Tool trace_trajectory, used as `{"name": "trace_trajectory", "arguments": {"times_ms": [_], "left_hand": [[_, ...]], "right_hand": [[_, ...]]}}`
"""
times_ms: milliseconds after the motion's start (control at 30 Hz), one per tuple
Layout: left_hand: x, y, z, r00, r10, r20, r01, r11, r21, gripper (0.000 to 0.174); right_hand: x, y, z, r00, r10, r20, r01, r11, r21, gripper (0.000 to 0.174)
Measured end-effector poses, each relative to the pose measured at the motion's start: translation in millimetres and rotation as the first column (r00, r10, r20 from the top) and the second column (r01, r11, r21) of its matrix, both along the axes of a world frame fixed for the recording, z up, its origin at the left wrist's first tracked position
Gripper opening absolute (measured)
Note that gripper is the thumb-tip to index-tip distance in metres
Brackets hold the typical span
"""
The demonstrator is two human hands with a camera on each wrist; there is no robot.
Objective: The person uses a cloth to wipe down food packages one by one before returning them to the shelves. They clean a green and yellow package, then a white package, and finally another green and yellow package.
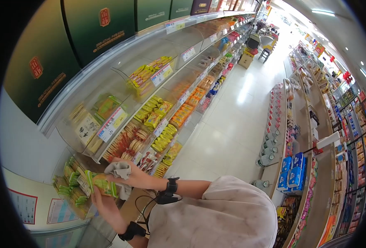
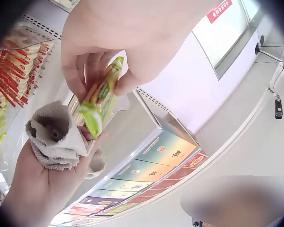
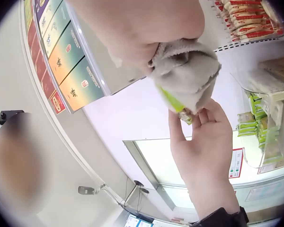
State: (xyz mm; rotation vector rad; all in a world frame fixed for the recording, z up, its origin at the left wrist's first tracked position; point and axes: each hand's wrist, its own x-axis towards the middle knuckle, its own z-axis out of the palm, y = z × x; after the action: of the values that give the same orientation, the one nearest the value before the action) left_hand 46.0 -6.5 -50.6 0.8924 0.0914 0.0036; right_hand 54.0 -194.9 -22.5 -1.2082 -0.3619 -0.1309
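My left hand (image 1: 110, 210) pinches a green snack packet (image 1: 102, 184) between thumb and fingers, and the packet (image 2: 103, 92) appears narrow, nearly edge-on, in the left wrist view. My right hand (image 1: 138, 175) grips a crumpled grey cloth (image 1: 120, 170) right at the packet's other end. In the right wrist view the cloth (image 3: 187, 71) covers part of the packet (image 3: 173, 100) and hides most of the right fingers. Below the packet sits a clear bin (image 1: 83, 213) of similar green packets (image 1: 69, 182).
Tiered clear shelf bins with price tags (image 1: 112, 124) hold red-wrapped sticks (image 1: 119, 142) and yellow packets (image 1: 154, 111) close beside the hands. Big green boxes (image 1: 102, 25) line the top. A tiled aisle (image 1: 228, 124) runs along the shelf, with another stocked rack (image 1: 307, 124) opposite.
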Motion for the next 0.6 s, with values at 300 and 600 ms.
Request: {"name": "trace_trajectory", "arguments": {"times_ms": [300, 600], "left_hand": [[-6, -21, 16, 0.97, 0.214, 0.113, -0.241, 0.799, 0.55, 0.038], [-19, -39, 24, 0.99, 0.099, 0.098, -0.137, 0.814, 0.564, 0.058]], "right_hand": [[2, 15, -19, 0.928, 0.085, -0.362, -0.096, 0.995, -0.014, 0.037], [3, 3, -13, 0.971, -0.24, 0.012, 0.24, 0.968, -0.071, 0.026]]}}
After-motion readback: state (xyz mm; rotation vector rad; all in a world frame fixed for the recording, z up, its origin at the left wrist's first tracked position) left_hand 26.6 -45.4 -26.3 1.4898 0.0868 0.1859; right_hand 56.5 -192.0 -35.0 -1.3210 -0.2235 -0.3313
